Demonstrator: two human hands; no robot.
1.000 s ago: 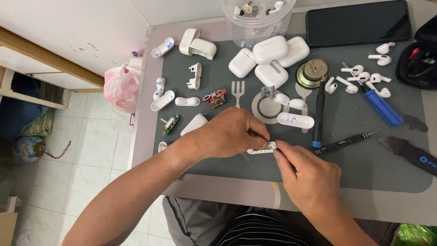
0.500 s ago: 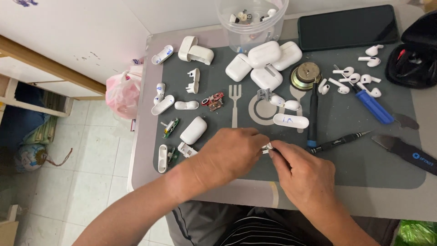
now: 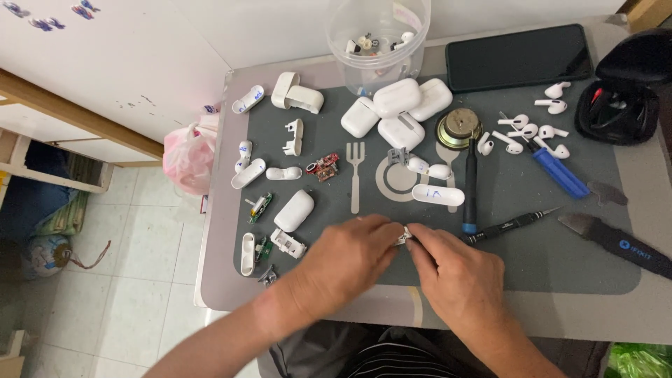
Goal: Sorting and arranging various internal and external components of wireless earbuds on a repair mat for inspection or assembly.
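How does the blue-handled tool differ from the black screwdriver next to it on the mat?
The blue-handled tool has a thick bright blue grip and slants toward the mat's right edge. The black screwdriver is slimmer, all dark, with its fine tip pointing up and right. The blue one lies by loose white earbuds; the black one nearer the right hand. Both lie untouched.

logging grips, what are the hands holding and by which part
Both hands, left and right, pinch a small white-and-metal part between their fingertips, one at each end; its exact kind cannot be told.

One head-worn camera looked almost straight down from above the seated person, close over the grey work mat [image 3: 532, 252]. Table filled the frame; tiled floor [image 3: 126, 294] showed at left.
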